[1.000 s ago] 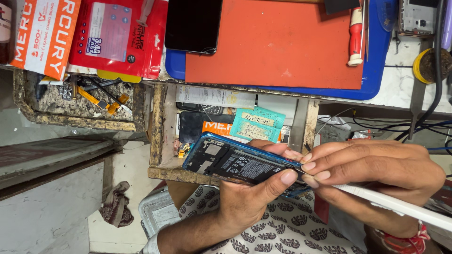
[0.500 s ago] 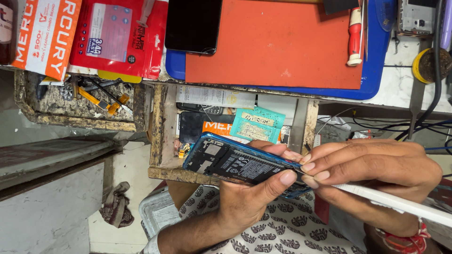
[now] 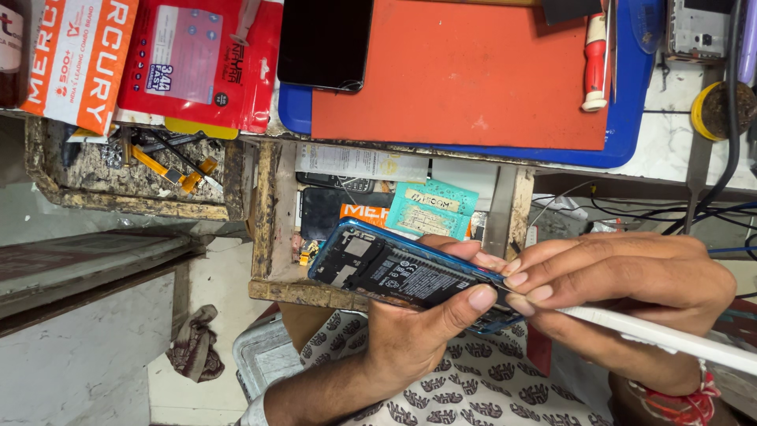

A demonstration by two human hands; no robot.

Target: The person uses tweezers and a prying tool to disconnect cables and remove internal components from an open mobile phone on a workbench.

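My left hand (image 3: pixel 410 339) grips an opened smartphone (image 3: pixel 394 272) with a blue frame, its back off and the battery and boards showing. The thumb presses on the phone's right end. My right hand (image 3: pixel 631 284), with a red band at the wrist, holds a thin white tool (image 3: pixel 662 335). Its fingertips and the tool's tip meet the phone's right edge, and the tip itself is hidden under the fingers. The phone hangs above an open wooden drawer (image 3: pixel 268 221).
On the bench lie an orange mat (image 3: pixel 473 71) on a blue board, a black phone screen (image 3: pixel 325 43), a red-handled screwdriver (image 3: pixel 597 59) and red packets (image 3: pixel 197 63). A second drawer holds flex cables (image 3: pixel 169 166). Cables (image 3: pixel 670 209) run at the right. A rag (image 3: pixel 193 343) lies on the floor.
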